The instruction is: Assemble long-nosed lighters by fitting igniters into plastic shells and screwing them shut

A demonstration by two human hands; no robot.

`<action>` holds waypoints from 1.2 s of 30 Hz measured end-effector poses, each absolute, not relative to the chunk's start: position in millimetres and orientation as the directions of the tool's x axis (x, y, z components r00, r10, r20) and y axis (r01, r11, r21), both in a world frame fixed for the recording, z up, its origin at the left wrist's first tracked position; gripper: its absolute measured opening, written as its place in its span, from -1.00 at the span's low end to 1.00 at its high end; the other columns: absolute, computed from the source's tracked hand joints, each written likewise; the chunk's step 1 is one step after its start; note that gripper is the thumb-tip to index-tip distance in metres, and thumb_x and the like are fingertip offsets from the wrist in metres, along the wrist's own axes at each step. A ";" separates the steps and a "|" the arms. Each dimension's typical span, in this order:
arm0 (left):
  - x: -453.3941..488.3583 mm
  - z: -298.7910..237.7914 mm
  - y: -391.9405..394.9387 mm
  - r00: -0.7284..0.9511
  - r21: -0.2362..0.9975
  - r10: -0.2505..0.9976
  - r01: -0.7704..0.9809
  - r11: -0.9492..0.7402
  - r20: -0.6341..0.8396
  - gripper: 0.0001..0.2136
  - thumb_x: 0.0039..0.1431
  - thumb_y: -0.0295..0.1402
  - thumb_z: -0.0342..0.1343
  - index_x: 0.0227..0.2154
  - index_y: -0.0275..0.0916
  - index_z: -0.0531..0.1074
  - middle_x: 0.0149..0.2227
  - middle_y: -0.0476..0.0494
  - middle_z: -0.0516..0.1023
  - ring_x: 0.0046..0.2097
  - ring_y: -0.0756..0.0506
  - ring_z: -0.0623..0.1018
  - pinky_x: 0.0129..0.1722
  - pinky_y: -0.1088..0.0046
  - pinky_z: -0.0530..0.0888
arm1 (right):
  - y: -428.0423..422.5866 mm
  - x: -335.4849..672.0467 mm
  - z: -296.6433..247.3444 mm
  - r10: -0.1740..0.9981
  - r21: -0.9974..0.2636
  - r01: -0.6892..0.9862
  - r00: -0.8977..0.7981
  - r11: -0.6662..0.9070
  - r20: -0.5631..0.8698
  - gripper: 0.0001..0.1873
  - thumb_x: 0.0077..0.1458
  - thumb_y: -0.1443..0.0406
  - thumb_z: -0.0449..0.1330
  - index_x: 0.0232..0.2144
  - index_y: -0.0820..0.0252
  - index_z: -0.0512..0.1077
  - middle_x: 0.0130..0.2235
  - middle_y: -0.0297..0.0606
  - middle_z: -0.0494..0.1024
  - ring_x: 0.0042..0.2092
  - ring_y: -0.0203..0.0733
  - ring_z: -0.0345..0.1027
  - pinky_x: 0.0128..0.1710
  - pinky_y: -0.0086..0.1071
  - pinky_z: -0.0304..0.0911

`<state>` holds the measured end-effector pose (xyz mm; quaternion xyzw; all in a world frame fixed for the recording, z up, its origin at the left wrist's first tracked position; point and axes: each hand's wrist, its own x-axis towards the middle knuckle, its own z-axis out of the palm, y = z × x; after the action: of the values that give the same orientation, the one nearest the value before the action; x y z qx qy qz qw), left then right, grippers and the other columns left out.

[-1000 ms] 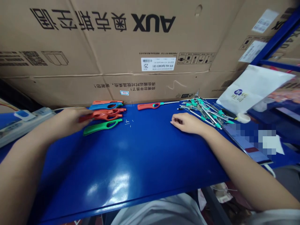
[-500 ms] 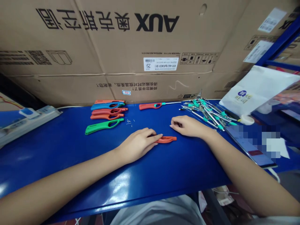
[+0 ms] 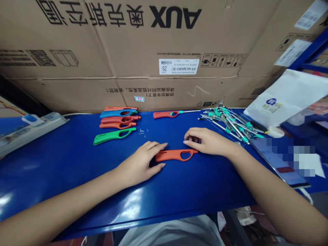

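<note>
Several fingers of the left hand [image 3: 139, 162] were parted now, the grip slackened, with the thumb set on one side of an orange handle's [image 3: 169, 155] butt and the fingertips on the other. And there was the change: half a second earlier that piece had been clasped and turned on its edge; now it was laid flat on the blue table [image 3: 194, 188], its looped end pointed at the right hand [image 3: 208, 141]. By that, it could be judged, the piece was placed squarely between both hands, within reach of either. The right hand was held loosely curled just beside the handle's tip; whether anything was tucked inside that curl could not be told from this angle.

Further out, to the left, a row was spotted: a green handle [image 3: 107, 137] nearest, then a second orange handle [image 3: 109, 125] and a red handle [image 3: 110, 120], with a blue handle [image 3: 110, 113] beyond. White slivers [image 3: 141, 131] were scattered just off the green tip. A red lighter [image 3: 162, 115], fitted with its metal rod [image 3: 191, 111], was laid along the back, and to the right a jumble of rods [image 3: 235, 128] was heaped near a phone [image 3: 282, 167]. Behind it all, a cardboard box [image 3: 128, 41] was stood, its print upside down.
</note>
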<state>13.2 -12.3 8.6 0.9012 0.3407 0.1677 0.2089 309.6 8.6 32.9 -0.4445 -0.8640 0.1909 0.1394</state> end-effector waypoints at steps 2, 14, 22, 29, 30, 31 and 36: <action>8.5 5.8 -12.0 0.696 0.521 0.693 0.528 -0.671 0.187 -0.56 0.32 -0.32 0.15 0.23 -0.19 0.33 0.10 -0.25 0.49 0.10 -0.21 0.49 0.16 0.13 0.46 | 2.1 301.9 36.3 0.766 -0.483 0.652 -0.640 0.585 0.063 -0.69 0.16 0.08 0.30 -0.12 0.09 0.46 -0.13 -0.24 0.54 -0.17 -0.15 0.40 -0.20 -0.32 0.26; 5.2 -0.6 -6.0 0.700 0.550 0.663 0.456 -0.700 0.264 -0.67 0.26 -0.35 0.22 0.06 -0.18 0.42 -0.01 -0.17 0.55 0.01 -0.17 0.52 0.08 0.20 0.47 | -5.0 287.7 33.1 0.715 -0.430 0.641 -0.699 0.636 0.016 -0.65 0.13 0.11 0.35 -0.13 0.12 0.39 -0.12 -0.21 0.48 -0.13 -0.10 0.37 -0.17 -0.29 0.24; 4.6 -1.8 -4.3 0.686 0.580 0.670 0.435 -0.689 0.281 -0.70 0.20 -0.37 0.28 0.00 -0.21 0.50 -0.09 -0.14 0.58 -0.05 -0.14 0.54 0.01 0.27 0.50 | -8.3 284.4 34.6 0.754 -0.474 0.683 -0.654 0.556 -0.058 -0.68 0.13 0.16 0.35 -0.22 0.11 0.30 -0.18 -0.25 0.46 -0.20 -0.12 0.33 -0.23 -0.31 0.18; 3.5 -2.9 -4.8 0.677 0.567 0.673 0.440 -0.696 0.300 -0.71 0.26 -0.37 0.23 0.03 -0.22 0.49 -0.07 -0.15 0.56 -0.05 -0.13 0.54 0.03 0.27 0.50 | -7.4 284.0 33.8 0.679 -0.453 0.600 -0.733 0.660 0.019 -0.84 0.23 0.30 0.22 -0.34 0.11 0.28 -0.34 -0.33 0.40 -0.26 -0.17 0.23 -0.16 -0.30 0.12; 2.7 -3.6 -3.9 0.673 0.561 0.673 0.443 -0.700 0.308 -0.71 0.27 -0.37 0.22 0.04 -0.22 0.49 -0.08 -0.15 0.55 -0.05 -0.13 0.54 0.02 0.27 0.50 | -7.4 284.6 34.6 0.668 -0.464 0.578 -0.743 0.671 0.042 -0.85 0.24 0.33 0.19 -0.36 0.12 0.27 -0.35 -0.34 0.38 -0.27 -0.19 0.22 -0.15 -0.31 0.11; 1.9 -4.4 -2.6 0.667 0.557 0.674 0.445 -0.702 0.317 -0.71 0.28 -0.37 0.21 0.04 -0.22 0.49 -0.08 -0.14 0.55 -0.05 -0.13 0.54 0.02 0.27 0.50 | -7.6 285.5 35.5 0.662 -0.477 0.560 -0.746 0.677 0.065 -0.86 0.25 0.35 0.17 -0.36 0.12 0.27 -0.35 -0.35 0.38 -0.27 -0.20 0.21 -0.15 -0.32 0.11; -1.0 -7.0 4.5 0.641 0.574 0.687 0.436 -0.692 0.341 -0.73 0.26 -0.40 0.22 0.01 -0.22 0.50 -0.07 -0.16 0.55 -0.03 -0.14 0.55 0.03 0.25 0.51 | -10.6 289.8 40.7 0.650 -0.545 0.527 -0.758 0.652 0.044 -0.89 0.21 0.39 0.18 -0.33 0.14 0.30 -0.30 -0.33 0.39 -0.29 -0.24 0.21 -0.26 -0.38 0.11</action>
<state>-1.0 4.5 -7.0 0.8772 0.3203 0.2771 0.2263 289.8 -10.6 40.7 -0.3268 -0.9010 0.2593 0.1187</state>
